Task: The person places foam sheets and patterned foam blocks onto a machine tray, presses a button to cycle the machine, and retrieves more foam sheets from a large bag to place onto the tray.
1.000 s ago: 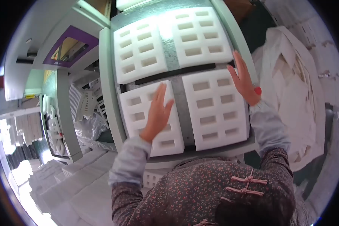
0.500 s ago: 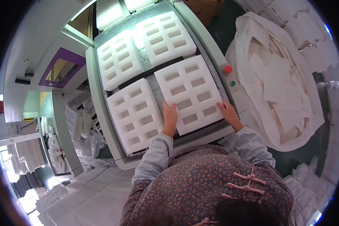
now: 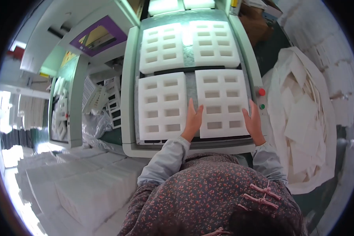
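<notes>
Four white foam blocks with rectangular pockets lie flat on the grey machine bed (image 3: 191,84). The near right foam block (image 3: 220,101) lies between my two hands. My left hand (image 3: 193,120) is at its left edge, over the gap beside the near left foam block (image 3: 162,106), thumb and fingers apart. My right hand (image 3: 253,122) is at its right edge, fingers stretched out and thumb apart. Whether either hand touches the foam is hard to tell. Behind a black bar (image 3: 188,70) lie the far left foam block (image 3: 161,48) and the far right foam block (image 3: 213,43).
Right of the bed, the frame carries a red button (image 3: 261,92) and a green button (image 3: 262,106). A big white sack (image 3: 275,82) of foam sheets stands further right. White foam stacks (image 3: 94,188) are at lower left; foam scraps (image 3: 96,96) lie left of the machine.
The view has turned, so the bed now appears straighter and further right. My hands have loosened from the near right foam block's sides, with their fingers spread more.
</notes>
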`<move>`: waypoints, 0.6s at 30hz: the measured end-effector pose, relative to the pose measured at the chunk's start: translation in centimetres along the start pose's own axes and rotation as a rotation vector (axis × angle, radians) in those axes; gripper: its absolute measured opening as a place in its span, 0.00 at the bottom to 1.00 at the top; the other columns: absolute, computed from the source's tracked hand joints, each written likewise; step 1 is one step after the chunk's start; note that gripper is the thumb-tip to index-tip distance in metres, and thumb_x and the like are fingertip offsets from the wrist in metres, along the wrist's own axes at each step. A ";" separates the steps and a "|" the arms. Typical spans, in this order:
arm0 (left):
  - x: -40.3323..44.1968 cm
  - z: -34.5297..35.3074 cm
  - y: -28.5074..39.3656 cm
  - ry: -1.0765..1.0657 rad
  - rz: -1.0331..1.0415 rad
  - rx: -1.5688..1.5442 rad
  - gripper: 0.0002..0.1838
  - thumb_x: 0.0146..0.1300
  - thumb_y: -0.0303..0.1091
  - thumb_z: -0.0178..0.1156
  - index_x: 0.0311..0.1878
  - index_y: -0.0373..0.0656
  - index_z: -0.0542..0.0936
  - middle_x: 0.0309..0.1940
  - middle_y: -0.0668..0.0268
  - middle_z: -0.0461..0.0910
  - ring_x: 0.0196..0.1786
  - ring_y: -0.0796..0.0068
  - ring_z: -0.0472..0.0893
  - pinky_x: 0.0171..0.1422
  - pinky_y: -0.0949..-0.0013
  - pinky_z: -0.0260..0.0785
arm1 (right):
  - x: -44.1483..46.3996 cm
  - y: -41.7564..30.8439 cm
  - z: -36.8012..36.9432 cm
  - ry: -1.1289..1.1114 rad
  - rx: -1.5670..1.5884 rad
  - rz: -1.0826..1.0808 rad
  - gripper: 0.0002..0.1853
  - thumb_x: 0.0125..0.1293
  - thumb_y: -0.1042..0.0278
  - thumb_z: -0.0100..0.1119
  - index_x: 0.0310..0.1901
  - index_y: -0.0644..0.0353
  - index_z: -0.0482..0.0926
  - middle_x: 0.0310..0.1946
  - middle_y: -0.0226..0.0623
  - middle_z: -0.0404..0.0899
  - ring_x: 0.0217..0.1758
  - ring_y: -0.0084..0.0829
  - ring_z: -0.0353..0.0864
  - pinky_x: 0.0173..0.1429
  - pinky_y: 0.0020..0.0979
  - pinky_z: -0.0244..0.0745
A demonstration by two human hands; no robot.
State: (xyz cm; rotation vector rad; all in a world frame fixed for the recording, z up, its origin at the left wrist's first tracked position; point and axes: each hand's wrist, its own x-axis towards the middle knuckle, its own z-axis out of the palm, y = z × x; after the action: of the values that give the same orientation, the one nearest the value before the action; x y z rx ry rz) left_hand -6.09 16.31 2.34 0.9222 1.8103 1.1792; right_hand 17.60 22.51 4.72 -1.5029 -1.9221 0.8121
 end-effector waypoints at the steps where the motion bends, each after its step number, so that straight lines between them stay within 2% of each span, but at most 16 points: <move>1: -0.5 -1.3 0.5 0.019 -0.009 -0.005 0.32 0.64 0.37 0.50 0.66 0.31 0.54 0.66 0.48 0.56 0.68 0.55 0.58 0.70 0.63 0.49 | 0.7 -2.0 0.9 -0.018 0.000 -0.012 0.25 0.65 0.62 0.48 0.61 0.67 0.62 0.59 0.45 0.66 0.61 0.36 0.66 0.64 0.30 0.59; 3: -1.0 -5.6 1.0 0.176 0.255 0.245 0.32 0.63 0.37 0.53 0.66 0.32 0.55 0.65 0.47 0.57 0.68 0.53 0.58 0.70 0.61 0.50 | 2.3 -6.0 3.7 -0.234 0.486 -0.002 0.29 0.65 0.60 0.49 0.64 0.66 0.57 0.62 0.48 0.63 0.60 0.39 0.67 0.61 0.33 0.61; 5: 0.0 -10.3 -2.0 0.313 0.366 0.413 0.34 0.61 0.36 0.55 0.66 0.34 0.55 0.65 0.47 0.57 0.68 0.52 0.58 0.70 0.60 0.50 | 3.3 -10.3 7.4 -0.451 0.646 0.112 0.28 0.67 0.63 0.48 0.65 0.66 0.57 0.63 0.43 0.62 0.64 0.34 0.63 0.65 0.29 0.58; 6: 0.1 -12.6 -3.4 0.388 0.358 0.611 0.33 0.61 0.37 0.55 0.67 0.37 0.56 0.65 0.47 0.57 0.67 0.52 0.58 0.69 0.58 0.51 | 3.8 -10.4 11.2 -0.448 0.651 0.041 0.29 0.67 0.61 0.48 0.66 0.65 0.55 0.64 0.46 0.61 0.65 0.35 0.62 0.66 0.30 0.57; 8: -0.8 -15.6 -4.5 0.474 0.209 0.901 0.32 0.62 0.40 0.53 0.68 0.45 0.56 0.66 0.50 0.56 0.66 0.52 0.60 0.66 0.56 0.53 | 4.8 -11.1 17.5 -0.363 0.524 0.097 0.28 0.66 0.60 0.47 0.64 0.67 0.57 0.61 0.48 0.64 0.62 0.36 0.65 0.64 0.31 0.59; 9: -1.1 -16.1 -5.0 0.492 0.202 0.898 0.32 0.62 0.40 0.53 0.68 0.45 0.56 0.66 0.50 0.56 0.66 0.52 0.60 0.66 0.56 0.53 | 5.0 -10.8 18.9 -0.375 0.522 0.083 0.28 0.66 0.60 0.47 0.64 0.67 0.57 0.61 0.48 0.64 0.62 0.36 0.65 0.64 0.31 0.59; 13: -1.8 -18.3 -7.3 0.293 -0.131 0.862 0.31 0.63 0.42 0.51 0.69 0.51 0.56 0.67 0.52 0.55 0.66 0.53 0.61 0.63 0.55 0.55 | 5.7 -10.9 23.1 -0.422 0.612 0.262 0.27 0.65 0.60 0.48 0.61 0.68 0.59 0.56 0.49 0.67 0.57 0.37 0.68 0.61 0.32 0.61; 18: -1.6 -18.4 -9.7 0.331 -0.002 0.705 0.31 0.63 0.42 0.50 0.69 0.54 0.55 0.67 0.54 0.55 0.65 0.54 0.62 0.62 0.55 0.56 | 5.2 -10.9 23.7 -0.319 0.620 0.245 0.23 0.61 0.63 0.47 0.54 0.70 0.62 0.49 0.52 0.71 0.49 0.43 0.72 0.55 0.36 0.65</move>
State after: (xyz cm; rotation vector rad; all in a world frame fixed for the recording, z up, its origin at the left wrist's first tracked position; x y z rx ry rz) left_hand -23.12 4.92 -1.42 1.1466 2.5727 0.7083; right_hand -8.04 22.71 -2.37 -1.2750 -1.4821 1.6612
